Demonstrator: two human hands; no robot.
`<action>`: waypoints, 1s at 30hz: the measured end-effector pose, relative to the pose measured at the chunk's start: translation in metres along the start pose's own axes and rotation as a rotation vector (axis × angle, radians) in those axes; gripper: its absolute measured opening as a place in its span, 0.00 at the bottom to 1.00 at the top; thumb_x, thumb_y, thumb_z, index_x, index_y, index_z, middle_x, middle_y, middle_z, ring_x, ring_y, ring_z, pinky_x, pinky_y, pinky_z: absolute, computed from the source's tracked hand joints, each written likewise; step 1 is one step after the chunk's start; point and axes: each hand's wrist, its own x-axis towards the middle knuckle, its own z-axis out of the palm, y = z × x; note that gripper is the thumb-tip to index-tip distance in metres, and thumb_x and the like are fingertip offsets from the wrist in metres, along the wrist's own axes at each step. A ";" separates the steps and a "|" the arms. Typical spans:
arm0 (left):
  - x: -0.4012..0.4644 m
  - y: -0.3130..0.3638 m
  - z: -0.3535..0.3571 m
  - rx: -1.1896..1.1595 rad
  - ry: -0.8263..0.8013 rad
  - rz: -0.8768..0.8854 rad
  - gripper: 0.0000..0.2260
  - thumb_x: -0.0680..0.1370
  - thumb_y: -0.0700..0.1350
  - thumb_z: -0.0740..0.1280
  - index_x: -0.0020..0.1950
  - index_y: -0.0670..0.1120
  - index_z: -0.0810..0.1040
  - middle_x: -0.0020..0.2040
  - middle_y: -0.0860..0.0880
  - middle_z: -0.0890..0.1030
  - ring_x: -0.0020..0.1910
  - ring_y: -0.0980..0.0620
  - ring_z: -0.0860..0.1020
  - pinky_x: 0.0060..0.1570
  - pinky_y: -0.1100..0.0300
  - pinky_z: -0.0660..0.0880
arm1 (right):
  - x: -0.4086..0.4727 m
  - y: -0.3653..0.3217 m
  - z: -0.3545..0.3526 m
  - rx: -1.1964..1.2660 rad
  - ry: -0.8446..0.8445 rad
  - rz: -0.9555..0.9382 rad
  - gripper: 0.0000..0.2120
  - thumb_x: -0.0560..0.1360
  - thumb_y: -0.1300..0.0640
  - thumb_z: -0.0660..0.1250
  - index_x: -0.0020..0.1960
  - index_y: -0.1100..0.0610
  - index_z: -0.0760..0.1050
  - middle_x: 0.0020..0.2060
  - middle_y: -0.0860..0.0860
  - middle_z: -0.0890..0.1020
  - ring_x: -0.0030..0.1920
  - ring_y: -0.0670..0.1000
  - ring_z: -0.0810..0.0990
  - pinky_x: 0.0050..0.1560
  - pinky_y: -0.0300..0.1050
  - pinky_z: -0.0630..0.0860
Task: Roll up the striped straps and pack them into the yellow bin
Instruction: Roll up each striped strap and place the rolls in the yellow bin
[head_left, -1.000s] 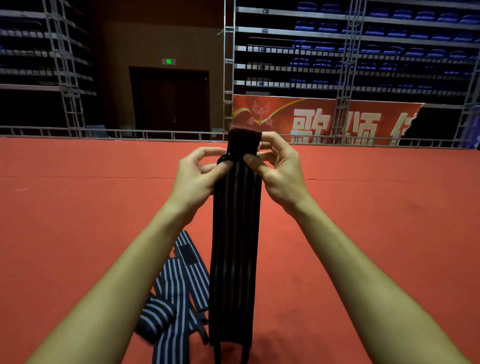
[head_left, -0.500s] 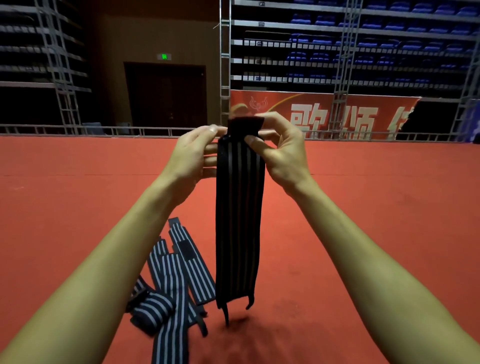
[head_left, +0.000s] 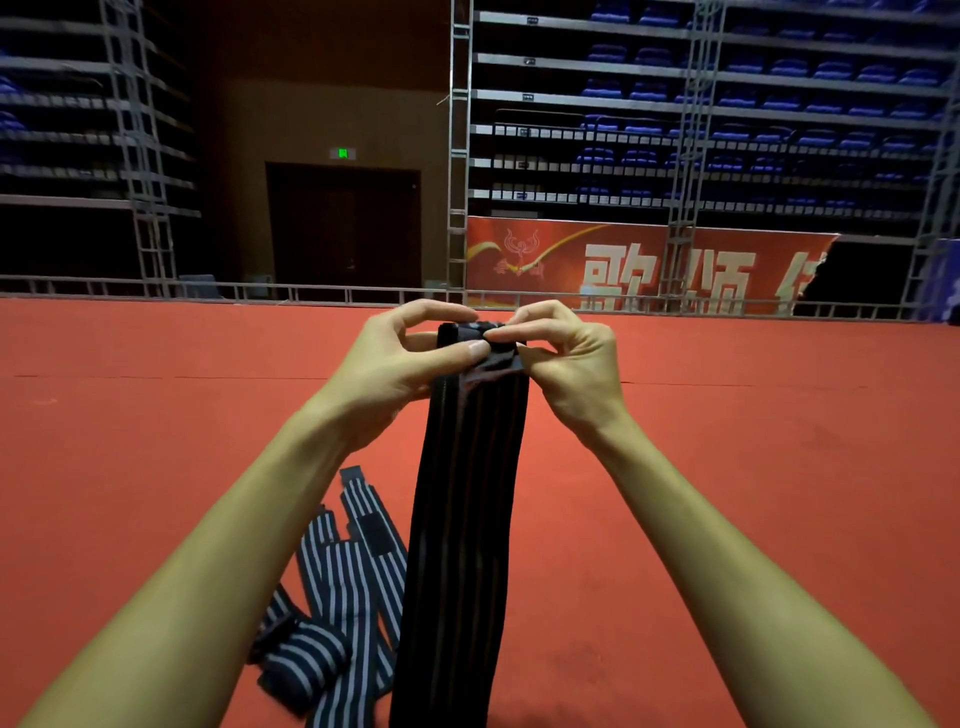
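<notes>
Starting the roll at the top end of a dark striped strap, held up above the red floor.

The left hand and right hand each pinch the folded top edge between thumb and fingertips. To roll well, I judge the first turn should be tight and square, both thumbs tucking evenly, so the roll stays straight. Half a second ago the top stood flat and higher; now it is curled over and lowered. Other loose straps and one rolled strap lie near the floor's near edge. The yellow bin is out of view.
</notes>
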 end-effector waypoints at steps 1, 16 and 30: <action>-0.001 -0.002 -0.001 0.010 -0.008 0.012 0.18 0.78 0.38 0.77 0.67 0.43 0.82 0.57 0.39 0.88 0.58 0.40 0.88 0.58 0.46 0.86 | -0.001 0.000 0.000 0.013 -0.008 0.014 0.17 0.74 0.74 0.73 0.53 0.55 0.88 0.50 0.55 0.82 0.54 0.51 0.83 0.56 0.46 0.83; -0.013 -0.025 0.003 0.152 0.149 0.141 0.11 0.82 0.42 0.73 0.63 0.42 0.83 0.50 0.42 0.90 0.50 0.43 0.90 0.51 0.46 0.87 | -0.020 -0.017 -0.001 -0.098 -0.113 0.162 0.11 0.80 0.61 0.75 0.62 0.57 0.84 0.58 0.50 0.87 0.56 0.50 0.88 0.58 0.51 0.85; -0.024 -0.031 0.011 0.169 0.128 0.126 0.09 0.83 0.45 0.72 0.62 0.44 0.83 0.48 0.41 0.90 0.49 0.42 0.90 0.53 0.37 0.85 | -0.032 -0.009 0.006 -0.159 -0.081 0.065 0.19 0.77 0.71 0.72 0.65 0.58 0.85 0.55 0.52 0.88 0.45 0.45 0.86 0.49 0.41 0.81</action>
